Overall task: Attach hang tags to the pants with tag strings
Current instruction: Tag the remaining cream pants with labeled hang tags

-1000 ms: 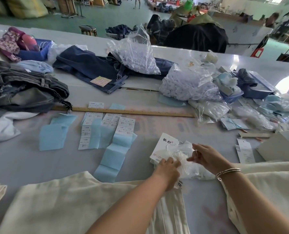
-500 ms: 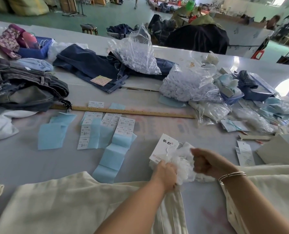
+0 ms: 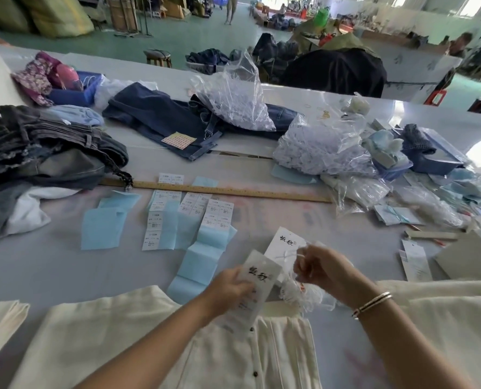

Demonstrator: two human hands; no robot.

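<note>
Cream pants (image 3: 160,341) lie flat at the near edge of the table, waistband towards the middle. Above the waistband my left hand (image 3: 228,287) holds a translucent white hang tag (image 3: 257,282) with black characters. My right hand (image 3: 322,269) pinches a thin white tag string (image 3: 287,254) just right of the tag. A stack of white hang tags (image 3: 284,242) lies behind the hands. A crumpled clear bag of strings (image 3: 301,294) sits under my right wrist.
Blue and white label strips (image 3: 194,220) lie to the left, with a wooden ruler (image 3: 233,190) behind them. Dark jeans (image 3: 51,153) are piled at the left and plastic bags (image 3: 323,153) at the right. More cream fabric (image 3: 444,310) lies at the right.
My left hand has lifted a hang tag off the stack and over the waistband. My right hand has left the string bag and now pinches one string.
</note>
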